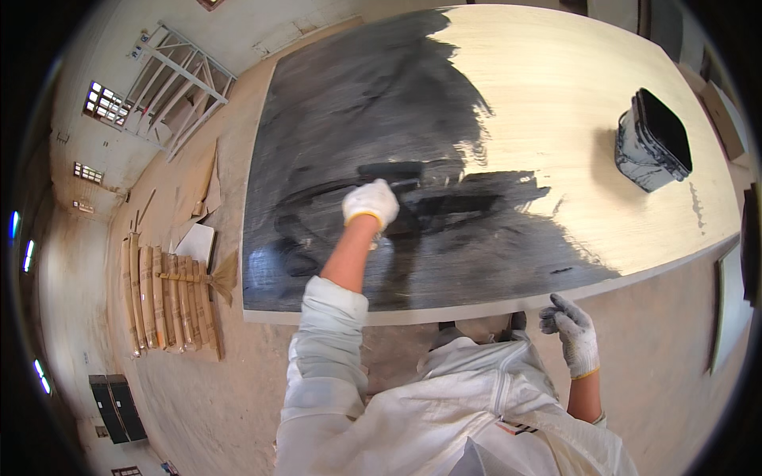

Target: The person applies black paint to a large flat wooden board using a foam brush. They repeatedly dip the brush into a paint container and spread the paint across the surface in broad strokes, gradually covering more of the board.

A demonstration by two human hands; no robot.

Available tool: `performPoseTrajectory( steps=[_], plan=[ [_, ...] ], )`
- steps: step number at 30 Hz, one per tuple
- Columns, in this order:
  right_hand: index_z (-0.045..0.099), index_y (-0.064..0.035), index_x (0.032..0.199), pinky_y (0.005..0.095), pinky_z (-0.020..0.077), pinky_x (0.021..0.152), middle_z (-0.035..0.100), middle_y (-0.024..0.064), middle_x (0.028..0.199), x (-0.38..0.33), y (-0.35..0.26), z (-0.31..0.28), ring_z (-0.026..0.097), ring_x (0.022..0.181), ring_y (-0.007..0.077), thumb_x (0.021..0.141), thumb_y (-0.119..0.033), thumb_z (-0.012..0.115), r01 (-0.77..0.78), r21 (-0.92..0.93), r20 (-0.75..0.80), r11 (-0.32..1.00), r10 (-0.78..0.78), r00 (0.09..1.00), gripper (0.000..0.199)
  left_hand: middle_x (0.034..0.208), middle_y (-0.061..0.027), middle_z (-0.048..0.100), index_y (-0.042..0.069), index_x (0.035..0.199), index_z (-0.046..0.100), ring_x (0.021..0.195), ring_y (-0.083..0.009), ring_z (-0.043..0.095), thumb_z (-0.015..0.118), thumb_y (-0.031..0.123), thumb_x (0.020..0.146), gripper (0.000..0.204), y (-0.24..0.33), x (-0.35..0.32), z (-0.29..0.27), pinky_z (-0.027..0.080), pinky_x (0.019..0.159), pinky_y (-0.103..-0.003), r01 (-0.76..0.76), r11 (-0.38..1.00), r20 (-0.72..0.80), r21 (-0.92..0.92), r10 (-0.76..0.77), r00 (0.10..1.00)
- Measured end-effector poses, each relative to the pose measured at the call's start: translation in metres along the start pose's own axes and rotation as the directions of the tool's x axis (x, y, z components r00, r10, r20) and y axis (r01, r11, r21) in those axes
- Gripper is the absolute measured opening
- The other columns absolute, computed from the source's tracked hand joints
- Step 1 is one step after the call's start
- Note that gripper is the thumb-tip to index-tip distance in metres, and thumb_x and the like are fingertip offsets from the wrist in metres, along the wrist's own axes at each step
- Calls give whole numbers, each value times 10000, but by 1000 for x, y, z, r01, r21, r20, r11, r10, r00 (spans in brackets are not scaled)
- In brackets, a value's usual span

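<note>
**Gloved hand works a roller across a half-blackened board**

A large wooden board (pixel 571 103) fills the upper middle of the view, lying flat. Its left part is coated in black paint (pixel 349 135), with streaky strokes running out toward the bare pale wood on the right. Around it lies a dusty concrete floor (pixel 198 397), with flattened cardboard pieces (pixel 163 297) laid side by side to the left, near a white metal frame (pixel 178 79).

The person's white coverall (pixel 444 412) fills the lower edge. The left arm reaches up and forward over the board's near edge, sleeve pushed back, forearm bare.

On the bare wood toward the far right stands a black paint bucket (pixel 652 141), well apart from both hands.

The left hand (pixel 371 203), in a white glove, is curled tight around the handle of a paint roller (pixel 393 171), whose dark head lies across the wet paint just above the knuckles.

The right hand (pixel 573 332), also gloved, hangs low just off the board's near edge, fingers loosely spread and holding nothing.
</note>
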State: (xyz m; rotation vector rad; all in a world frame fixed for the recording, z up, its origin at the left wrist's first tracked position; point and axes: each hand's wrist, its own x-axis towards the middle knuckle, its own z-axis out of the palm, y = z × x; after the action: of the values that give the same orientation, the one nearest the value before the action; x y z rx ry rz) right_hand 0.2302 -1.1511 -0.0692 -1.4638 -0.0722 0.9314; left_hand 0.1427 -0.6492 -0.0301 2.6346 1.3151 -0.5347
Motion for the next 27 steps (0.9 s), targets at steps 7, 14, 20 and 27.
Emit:
performPoseTrajectory(
  steps=[7,14,20,27],
  plan=[
    [557,119,1509,360,609,817,775,215,1119,-19,23,-118,750,873,254,1026,-88,619,16,131,-122,991,0,993,529,1347,-258,735,44,1315,737,1293,-392,707,517,204,993,421,45,-8,7,550,1099,-514,-100,992,-39,71,103,994],
    [522,79,1552,359,615,666,791,187,1000,-17,114,-241,750,758,232,1019,-64,595,-285,65,-233,956,292,928,557,1386,-242,717,64,1314,758,1322,-408,679,554,211,970,426,47,33,-7,539,1116,-495,-5,998,30,67,3,1000],
    [610,-23,1463,414,580,510,780,171,893,-19,234,-337,721,614,257,977,-15,563,-496,197,-452,846,527,719,488,1364,-261,719,38,1310,768,1325,-419,667,531,190,973,439,8,63,-16,540,1113,-476,13,991,113,132,-28,993],
    [630,-13,1429,441,581,486,753,143,848,-17,305,-379,705,583,270,919,-16,624,-611,111,-285,784,614,736,511,1319,-253,742,58,1277,774,1276,-407,700,557,192,957,409,162,7,-52,551,1089,-471,-244,960,150,139,223,963]
  ],
)
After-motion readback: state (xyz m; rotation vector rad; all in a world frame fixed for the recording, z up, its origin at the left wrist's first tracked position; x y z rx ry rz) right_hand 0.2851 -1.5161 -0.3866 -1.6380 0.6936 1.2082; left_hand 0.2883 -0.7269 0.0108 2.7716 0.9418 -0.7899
